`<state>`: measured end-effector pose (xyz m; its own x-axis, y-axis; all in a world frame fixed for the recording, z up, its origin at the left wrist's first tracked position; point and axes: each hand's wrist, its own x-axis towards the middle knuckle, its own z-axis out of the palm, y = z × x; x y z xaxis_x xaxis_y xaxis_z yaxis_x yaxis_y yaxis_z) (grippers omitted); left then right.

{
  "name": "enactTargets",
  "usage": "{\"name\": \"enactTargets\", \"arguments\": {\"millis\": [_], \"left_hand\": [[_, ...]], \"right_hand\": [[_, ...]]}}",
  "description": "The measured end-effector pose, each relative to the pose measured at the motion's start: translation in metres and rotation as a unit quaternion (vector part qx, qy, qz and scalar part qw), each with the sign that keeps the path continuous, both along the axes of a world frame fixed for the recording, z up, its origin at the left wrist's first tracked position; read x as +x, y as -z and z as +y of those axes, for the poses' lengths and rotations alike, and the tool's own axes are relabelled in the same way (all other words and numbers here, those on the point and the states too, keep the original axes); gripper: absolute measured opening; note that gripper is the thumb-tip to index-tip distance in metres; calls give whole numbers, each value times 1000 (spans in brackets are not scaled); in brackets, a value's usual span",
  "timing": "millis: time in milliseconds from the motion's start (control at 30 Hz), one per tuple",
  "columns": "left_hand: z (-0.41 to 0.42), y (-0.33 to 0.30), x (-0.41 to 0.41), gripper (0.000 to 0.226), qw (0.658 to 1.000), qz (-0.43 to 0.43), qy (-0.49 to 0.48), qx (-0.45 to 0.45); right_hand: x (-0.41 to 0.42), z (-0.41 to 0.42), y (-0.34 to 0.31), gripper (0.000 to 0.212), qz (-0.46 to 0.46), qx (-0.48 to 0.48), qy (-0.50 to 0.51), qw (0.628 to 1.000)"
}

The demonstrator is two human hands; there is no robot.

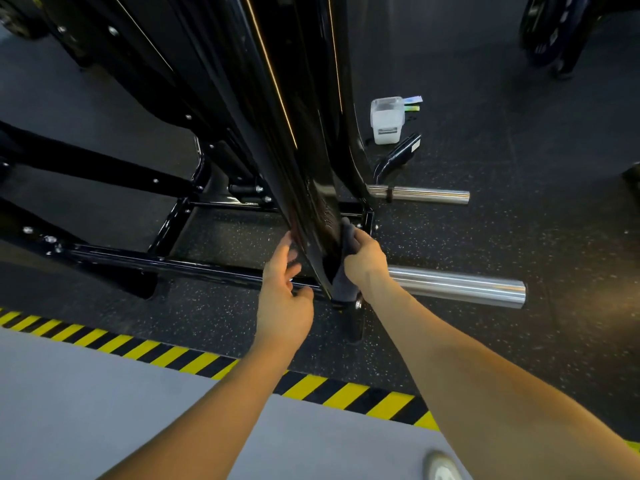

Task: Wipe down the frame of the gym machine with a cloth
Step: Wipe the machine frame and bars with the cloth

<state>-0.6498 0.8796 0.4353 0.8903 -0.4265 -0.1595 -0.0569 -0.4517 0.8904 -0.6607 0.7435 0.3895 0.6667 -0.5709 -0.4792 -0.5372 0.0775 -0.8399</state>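
Observation:
A glossy black upright post of the gym machine frame rises through the middle of the view, joined low down to black base bars. My right hand grips a dark grey cloth and holds it against the post's right side, near its foot. The cloth hangs below my fingers. My left hand is beside the post's left edge with fingers loosely spread, the fingertips touching or nearly touching the post; it holds nothing.
Two chrome weight pegs stick out to the right of the post. A clear plastic container stands on the speckled rubber floor behind. Yellow-black hazard tape marks the edge of the grey floor near me.

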Motion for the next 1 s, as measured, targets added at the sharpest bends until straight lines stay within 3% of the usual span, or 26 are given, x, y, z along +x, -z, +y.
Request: {"name": "enactTargets", "arguments": {"millis": [67, 200, 400, 600, 767, 967, 1000], "left_hand": [[-1, -9, 2, 73, 1000, -3, 4, 7], [-4, -35, 3, 61, 1000, -3, 14, 10], [-8, -83, -4, 52, 999, -26, 13, -39], [-2, -100, -6, 57, 998, -28, 21, -44], [2, -85, -2, 58, 998, -23, 15, -51], [3, -50, 0, 55, 999, -13, 15, -42], [2, -42, 0, 55, 999, -8, 13, -37]], "right_hand": [[-3, 1, -13, 44, -25, 8, 21, 999], [-5, 1, -66, 61, -142, 7, 33, 989], [-10, 0, -139, 60, -271, -48, 33, 961], [-18, 13, -174, 62, -425, -72, 48, 901], [-30, 24, -153, 40, -417, -163, -8, 894], [-30, 26, -78, 27, -291, -181, -26, 939], [-29, 24, -71, 27, -263, -240, -15, 935]]}}
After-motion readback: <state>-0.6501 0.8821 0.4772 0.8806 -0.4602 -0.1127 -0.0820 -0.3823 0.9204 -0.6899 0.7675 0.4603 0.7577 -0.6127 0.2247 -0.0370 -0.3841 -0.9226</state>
